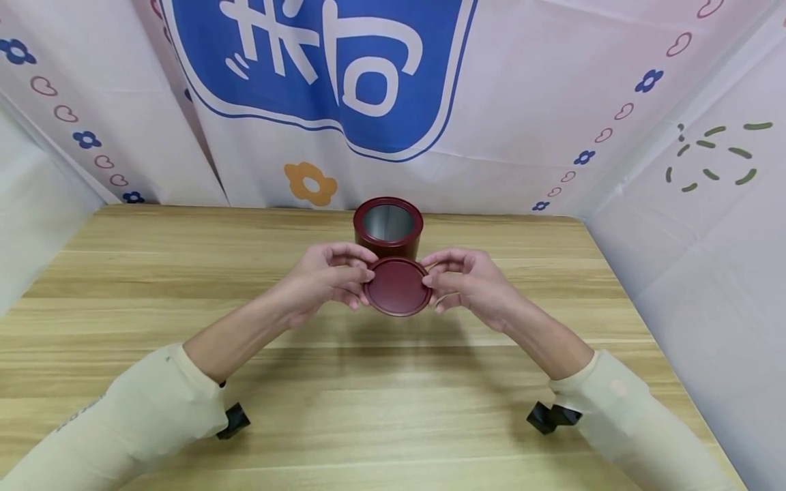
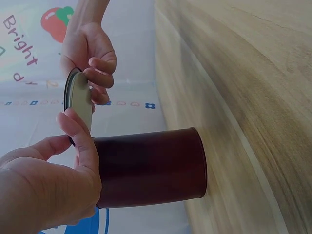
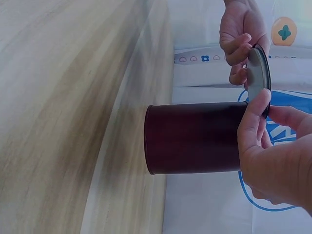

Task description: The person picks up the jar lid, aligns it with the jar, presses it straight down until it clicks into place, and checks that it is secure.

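Note:
A round dark red lid [image 1: 398, 286] is pinched at its two sides between both hands, raised above the table. My left hand [image 1: 325, 276] grips its left edge, thumb on top and fingers beneath. On the opposite edge my right hand [image 1: 469, 283] holds it the same way. Just behind the lid a dark red cylindrical tin [image 1: 388, 221] stands upright with its mouth uncovered, showing a bare metallic inside. In the left wrist view the pale metal underside of the lid [image 2: 80, 100] shows close by the rim of the tin [image 2: 151, 168].
The wooden table [image 1: 393, 423] ends at a white printed cloth [image 1: 503, 102] hanging behind the tin. Another white cloth [image 1: 688, 225] borders the right side. Black wrist devices [image 1: 233, 421] sit under the sleeves.

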Demonstrator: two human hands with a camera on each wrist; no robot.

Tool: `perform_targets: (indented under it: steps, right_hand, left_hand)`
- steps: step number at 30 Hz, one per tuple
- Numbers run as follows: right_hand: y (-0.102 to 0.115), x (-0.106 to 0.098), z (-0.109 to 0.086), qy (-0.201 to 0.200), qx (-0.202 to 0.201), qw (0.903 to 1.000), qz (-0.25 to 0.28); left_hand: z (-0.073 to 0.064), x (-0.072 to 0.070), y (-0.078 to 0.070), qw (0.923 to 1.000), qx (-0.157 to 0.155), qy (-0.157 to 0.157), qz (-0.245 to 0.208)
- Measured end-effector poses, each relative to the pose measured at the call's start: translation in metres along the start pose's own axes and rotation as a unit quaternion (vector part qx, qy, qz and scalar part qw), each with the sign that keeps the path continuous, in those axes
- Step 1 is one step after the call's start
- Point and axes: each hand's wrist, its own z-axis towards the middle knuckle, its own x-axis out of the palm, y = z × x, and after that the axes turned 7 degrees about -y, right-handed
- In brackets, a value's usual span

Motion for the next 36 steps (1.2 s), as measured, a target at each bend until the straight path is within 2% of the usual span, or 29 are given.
perform_targets:
  steps: [18, 36]
  right_hand:
    - [0.011, -0.001, 0.009, -0.001, -0.017, 0.9998, -0.002]
    - [0.016, 0.001, 0.016, -0.01, -0.024, 0.9997, 0.005]
  left_hand:
    - [0.004, -0.001, -0.01, 0.9998, 0.005, -0.019, -0.01]
    - [0.01, -0.003, -0.017, 0.9992, 0.0, -0.038, 0.007]
